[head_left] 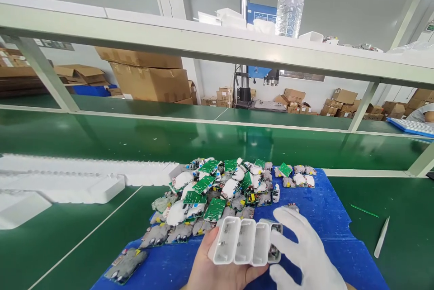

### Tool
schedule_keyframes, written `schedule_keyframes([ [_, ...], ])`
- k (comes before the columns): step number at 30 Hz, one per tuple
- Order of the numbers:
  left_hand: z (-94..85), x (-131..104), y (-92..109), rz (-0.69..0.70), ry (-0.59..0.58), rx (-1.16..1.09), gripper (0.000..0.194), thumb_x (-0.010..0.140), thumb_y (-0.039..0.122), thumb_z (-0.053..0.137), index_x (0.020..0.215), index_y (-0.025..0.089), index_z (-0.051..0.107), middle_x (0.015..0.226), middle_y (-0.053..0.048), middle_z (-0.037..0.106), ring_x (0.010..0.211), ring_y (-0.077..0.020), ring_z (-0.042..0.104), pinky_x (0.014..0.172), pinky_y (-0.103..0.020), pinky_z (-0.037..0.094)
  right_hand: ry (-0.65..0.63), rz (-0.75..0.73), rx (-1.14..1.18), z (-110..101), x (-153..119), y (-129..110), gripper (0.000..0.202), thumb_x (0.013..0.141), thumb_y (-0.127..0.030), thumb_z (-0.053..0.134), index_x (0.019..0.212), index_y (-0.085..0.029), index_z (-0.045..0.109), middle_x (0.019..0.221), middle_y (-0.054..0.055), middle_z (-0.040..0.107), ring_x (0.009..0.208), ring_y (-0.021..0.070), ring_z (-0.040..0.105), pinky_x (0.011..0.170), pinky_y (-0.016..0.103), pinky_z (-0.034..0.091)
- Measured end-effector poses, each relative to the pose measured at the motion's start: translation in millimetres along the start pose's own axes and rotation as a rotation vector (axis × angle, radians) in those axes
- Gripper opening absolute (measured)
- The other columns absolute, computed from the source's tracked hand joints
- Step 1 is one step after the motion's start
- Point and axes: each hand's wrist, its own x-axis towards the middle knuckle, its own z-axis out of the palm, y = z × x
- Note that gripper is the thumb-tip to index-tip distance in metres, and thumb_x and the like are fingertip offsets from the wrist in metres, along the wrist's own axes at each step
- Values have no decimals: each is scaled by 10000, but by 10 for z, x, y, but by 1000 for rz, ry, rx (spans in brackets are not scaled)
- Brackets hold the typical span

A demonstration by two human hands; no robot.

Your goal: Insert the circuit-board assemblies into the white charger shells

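Got four white casings [244, 241] gripped in bare left hand [217, 274]. Got gloved right hand [308, 254] up by end casing [274, 254], fingers loosely spread, can't tell if touching. Loads of circuit boards [205, 185] piled just past left thumb [206, 244].

The left hand [217, 277], bare, lay at the near middle, palm up, its thumb raised along the left and its fingers curled beneath in a grip; the right hand [307, 254], white-gloved, stood just to its right, fingers parted and slightly bent, tips pointing left.
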Motion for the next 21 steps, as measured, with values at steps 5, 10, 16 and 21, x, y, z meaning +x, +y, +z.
schedule_keyframes([
  [5,-25,33,18,39,86,-3,420,749,500,530,955,173,694,1070,-120,681,963,-261,625,893,-405,426,53,39,22,-27,34,-9,259,714,-158,523,925,-270,622,1326,45,385,1228,261,384,891,427,478],
  [10,-65,46,12,39,51,-10,431,731,504,545,972,180,694,1102,-112,669,990,-270,620,883,-401,443,90,137,-30,12,23,-28,451,760,-201,530,1207,-220,472,1346,100,368,1239,263,366,911,455,470],
  [16,-90,47,23,106,15,14,394,779,450,515,1000,172,685,1124,-119,657,1025,-258,609,904,-395,442,49,22,69,51,-17,-33,324,700,-147,530,995,-257,606,1302,36,421,1231,243,384,936,394,461],
  [21,-72,24,23,119,26,31,416,798,471,486,1024,176,673,1148,-128,643,1020,-262,612,886,-397,460,166,329,103,-32,48,-11,189,812,-218,527,973,-249,619,1185,74,526,1096,233,510,854,392,498],
])
